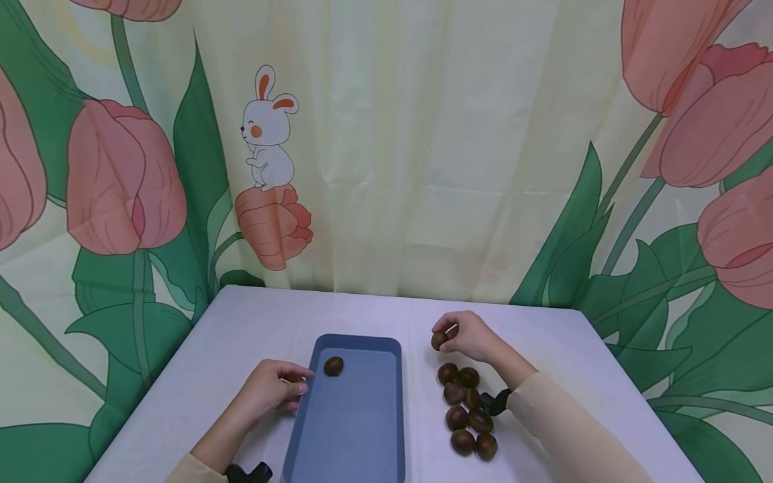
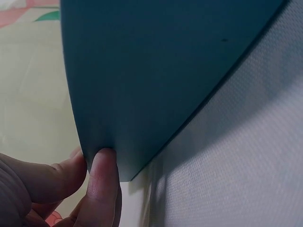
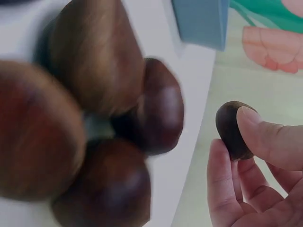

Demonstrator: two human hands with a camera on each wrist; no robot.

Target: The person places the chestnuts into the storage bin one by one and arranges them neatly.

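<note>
A blue-grey tray [image 1: 344, 429] lies on the table with one brown chestnut [image 1: 333, 365] inside, near its far left corner. At the tray's left side my left hand [image 1: 268, 389] pinches the rim; in the left wrist view one fingertip [image 2: 103, 163] presses the outer wall and another digit reaches over the edge. My right hand [image 1: 471, 335] pinches a chestnut [image 1: 439, 341] between thumb and fingers, beyond the far end of a group of chestnuts [image 1: 457, 418]. The right wrist view shows this held chestnut [image 3: 230, 130] under the thumb.
Several chestnuts lie in two rough rows right of the tray, beneath the right forearm. A white cloth covers the table [image 1: 253, 322]. Behind it hangs a curtain [image 1: 423, 168] printed with tulips and a rabbit. Black wrist straps [image 1: 249, 473] show at both sleeves.
</note>
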